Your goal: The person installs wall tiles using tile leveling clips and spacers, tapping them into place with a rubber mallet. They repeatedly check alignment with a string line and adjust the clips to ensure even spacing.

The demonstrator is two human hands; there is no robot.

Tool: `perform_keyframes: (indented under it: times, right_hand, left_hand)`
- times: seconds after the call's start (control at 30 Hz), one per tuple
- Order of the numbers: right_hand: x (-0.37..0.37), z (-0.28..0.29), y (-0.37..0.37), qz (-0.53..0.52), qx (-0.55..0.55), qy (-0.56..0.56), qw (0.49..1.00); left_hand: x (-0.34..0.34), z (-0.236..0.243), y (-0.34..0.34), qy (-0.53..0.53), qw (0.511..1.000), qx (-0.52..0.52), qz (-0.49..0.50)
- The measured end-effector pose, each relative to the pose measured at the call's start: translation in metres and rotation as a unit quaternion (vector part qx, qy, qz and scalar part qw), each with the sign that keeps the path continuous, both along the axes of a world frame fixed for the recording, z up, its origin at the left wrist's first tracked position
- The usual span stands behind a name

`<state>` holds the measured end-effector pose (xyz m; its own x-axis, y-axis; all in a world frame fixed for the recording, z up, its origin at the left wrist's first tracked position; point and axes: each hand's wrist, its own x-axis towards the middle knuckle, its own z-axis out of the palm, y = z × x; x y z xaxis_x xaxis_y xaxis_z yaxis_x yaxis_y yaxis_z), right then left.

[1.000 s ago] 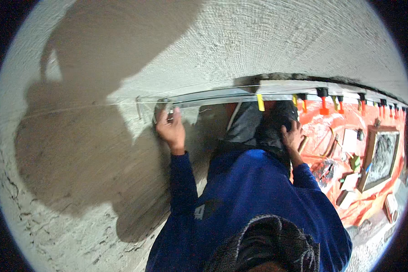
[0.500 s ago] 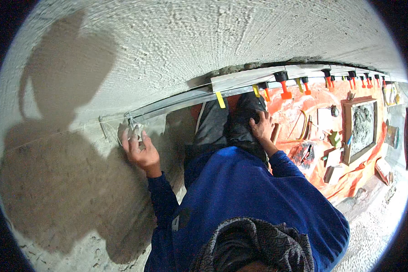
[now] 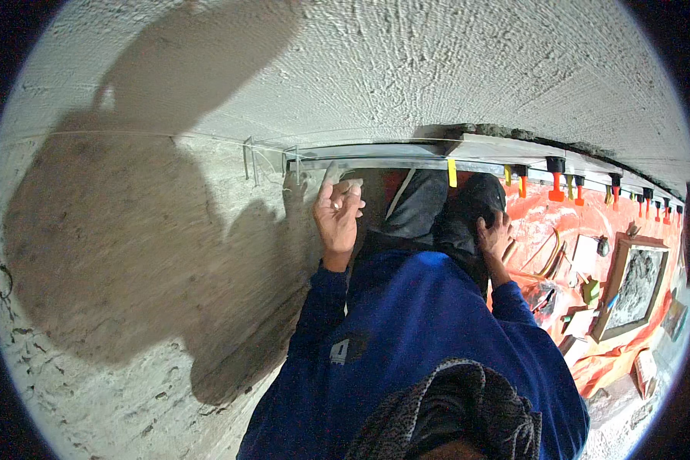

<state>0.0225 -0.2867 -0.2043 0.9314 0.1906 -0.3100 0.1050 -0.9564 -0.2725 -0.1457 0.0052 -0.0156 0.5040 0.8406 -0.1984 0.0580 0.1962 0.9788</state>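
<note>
My left hand (image 3: 336,222) is raised by the end of a long grey metal bar (image 3: 391,162) that runs along the foot of the wall. Its index finger stretches up to the bar, and the other fingers are loosely bent with nothing visible between them. Whether the fingertip touches the metal, I cannot tell. My right hand (image 3: 496,236) rests with spread fingers on my dark-trousered knee (image 3: 470,211). Just left of the bar's end, thin metal pins (image 3: 251,162) stand with a pale string (image 3: 153,136) running past them.
White tile strips (image 3: 506,150) continue rightward along the wall, with black-and-orange levelling wedges (image 3: 556,178) and yellow clips (image 3: 452,173). An orange sheet (image 3: 525,201) holds a wooden-framed tray (image 3: 603,326) of grey mortar and scattered tools. Rough concrete floor (image 3: 115,253) lies left, mostly in my shadow.
The view has swung left, so the scene sits further right. My left hand has shifted a little rightward along the bar, its index finger now extended. My right hand stays on the knee.
</note>
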Motion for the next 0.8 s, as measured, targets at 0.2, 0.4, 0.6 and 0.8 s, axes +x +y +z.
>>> perform_keyframes:
  times: [0.2,0.4,0.6,0.8]
  right_hand:
    - [0.0,-0.001,0.001,0.001,-0.018,-0.011,1.0]
    - [0.0,-0.005,0.0,0.005,-0.018,-0.015,1.0]
    - [0.0,-0.007,0.0,0.003,-0.03,-0.014,0.999]
    - [0.0,-0.003,0.001,0.005,-0.027,-0.01,1.0]
  left_hand:
    - [-0.001,0.004,0.0,-0.002,0.999,-0.024,-0.023]
    - [0.001,0.006,0.002,-0.003,0.998,-0.018,-0.054]
    - [0.003,0.011,0.002,-0.028,0.997,-0.038,-0.059]
    - [0.006,0.011,0.0,-0.012,0.998,-0.021,-0.061]
